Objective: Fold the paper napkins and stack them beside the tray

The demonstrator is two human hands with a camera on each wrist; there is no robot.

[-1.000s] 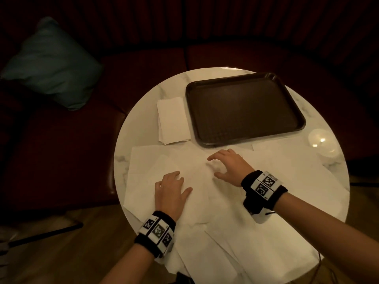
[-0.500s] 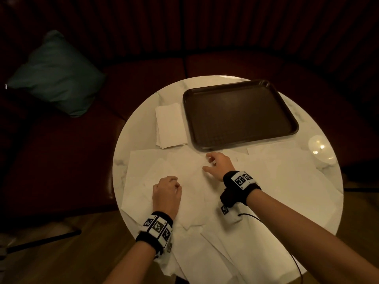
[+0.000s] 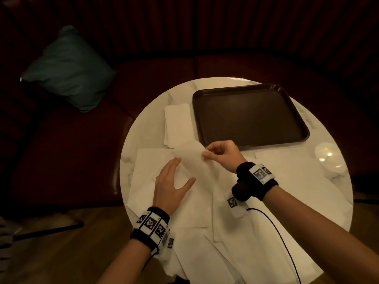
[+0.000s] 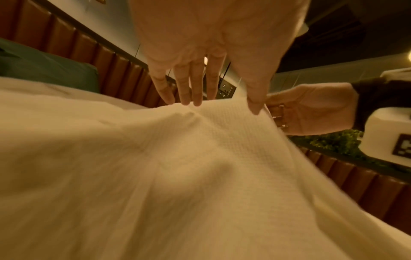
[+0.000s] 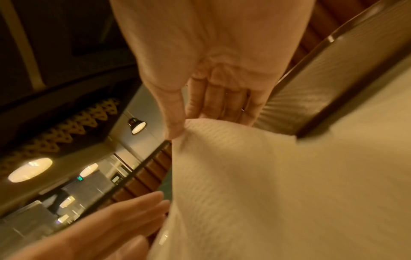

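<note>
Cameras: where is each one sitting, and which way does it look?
Head: sits on the head, looks down at the table, tray, folded stack; shows both arms, left hand, right hand.
Left wrist: looks along the straight left fingers resting on the napkin; right hand beyond.
Right wrist: looks along the right hand pinching the napkin's edge, tray rim beside; left hand below.
Shared: both hands and the lifted napkin.

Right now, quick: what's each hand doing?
Left hand: open, fingers straight, resting flat on the spread napkin.
Right hand: pinching that napkin's lifted far edge between thumb and fingers.
</note>
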